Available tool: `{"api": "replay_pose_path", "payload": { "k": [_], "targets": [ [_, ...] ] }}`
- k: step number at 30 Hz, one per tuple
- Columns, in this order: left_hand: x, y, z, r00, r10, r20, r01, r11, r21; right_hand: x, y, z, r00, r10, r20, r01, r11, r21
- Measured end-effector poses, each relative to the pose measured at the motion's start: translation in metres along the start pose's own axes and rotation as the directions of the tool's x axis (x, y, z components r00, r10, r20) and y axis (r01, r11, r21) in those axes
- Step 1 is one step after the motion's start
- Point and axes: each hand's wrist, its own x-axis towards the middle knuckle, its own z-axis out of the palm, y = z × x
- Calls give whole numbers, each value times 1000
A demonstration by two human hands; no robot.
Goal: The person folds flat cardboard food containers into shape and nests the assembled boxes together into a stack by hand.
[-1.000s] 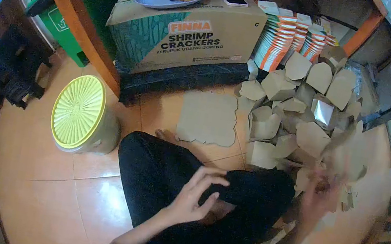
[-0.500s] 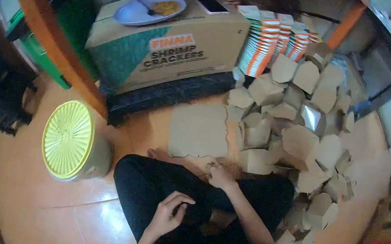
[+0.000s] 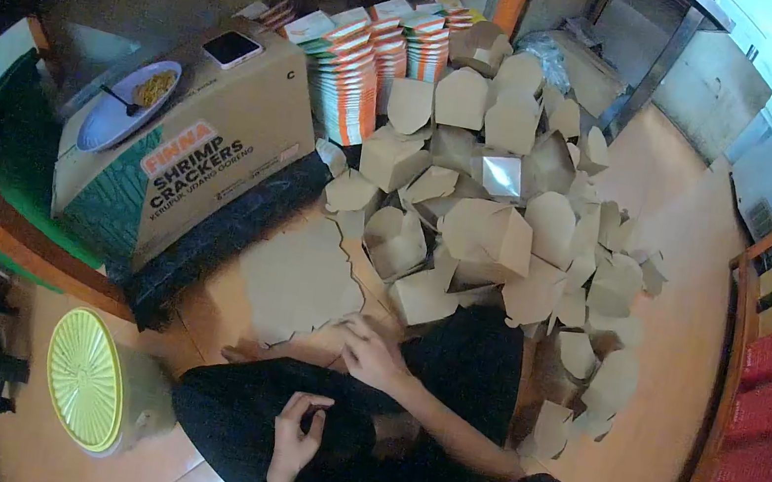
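My left hand hovers over my dark-clothed lap. Its fingers are loosely curved, a gap parts them from the thumb, and nothing shows in it. My right hand reaches across to my bare foot, fingers loosely bent and apart, holding nothing visible. It may be touching the foot. Just beyond lies a flat brown cardboard sheet with notched edges. To the right of it is a big heap of folded brown paper food boxes, several with open flaps.
A shrimp crackers carton carries a plate of food with a fork-like utensil, and a phone. Behind stand stacks of orange-white printed cartons. A yellow-lidded tub is at left; a rack with red packages is at right.
The view has swung to the right, so the carton and heap sit further left and the rack shows more. Both hands keep nearly the same pose over the lap.
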Motion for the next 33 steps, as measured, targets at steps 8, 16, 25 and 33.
{"api": "replay_pose_path", "payload": {
  "k": [8, 16, 25, 33],
  "targets": [
    [9, -6, 6, 999, 34, 35, -32, 997, -65, 49, 5, -246, 950, 69, -303, -242, 776, -582],
    [19, 4, 19, 983, 33, 179, -7, 989, -145, 22, -6, -286, 718, 9, -696, -276, 921, -273],
    [13, 4, 38, 964, -179, 198, 266, 622, -736, -21, -79, -125, 933, 147, -329, 45, 858, 511],
    [10, -14, 3, 939, -323, -120, 109, 609, -785, 18, -36, -105, 996, -82, 34, 60, 906, 419]
  ]
}}
